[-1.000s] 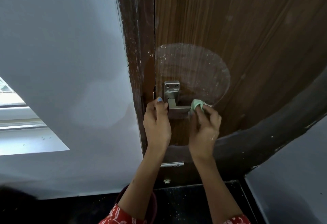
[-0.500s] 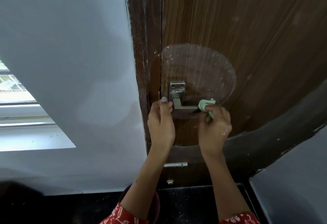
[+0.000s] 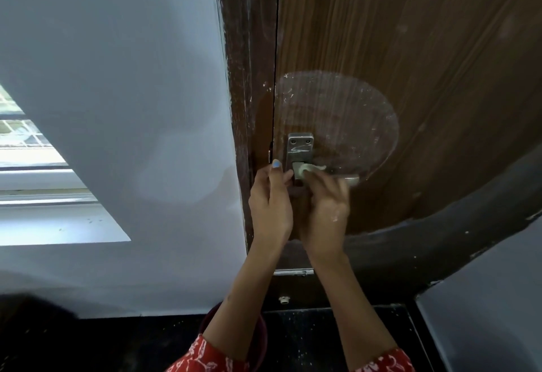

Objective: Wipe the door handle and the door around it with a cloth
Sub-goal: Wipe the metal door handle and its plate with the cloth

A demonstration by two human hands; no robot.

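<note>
Door handle: metal, on the brown door, centre frame. Cloth: pale green, pinched in my right hand against the lever's base. My left hand: at 9 o'clock of the handle, fingers extended, gripping nothing.

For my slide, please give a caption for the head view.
Right hand rubs a cloth along the door handle.

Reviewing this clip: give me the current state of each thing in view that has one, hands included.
Door: closed against its frame, cloudy smear around the handle.
Door handle: lever roughly level, partly covered by the cloth.
Cloth: bunched, pressed on the lever near the plate.
Right hand: grips the cloth.
Left hand: rests at the door edge, fingertip by the plate, holding nothing.
</note>
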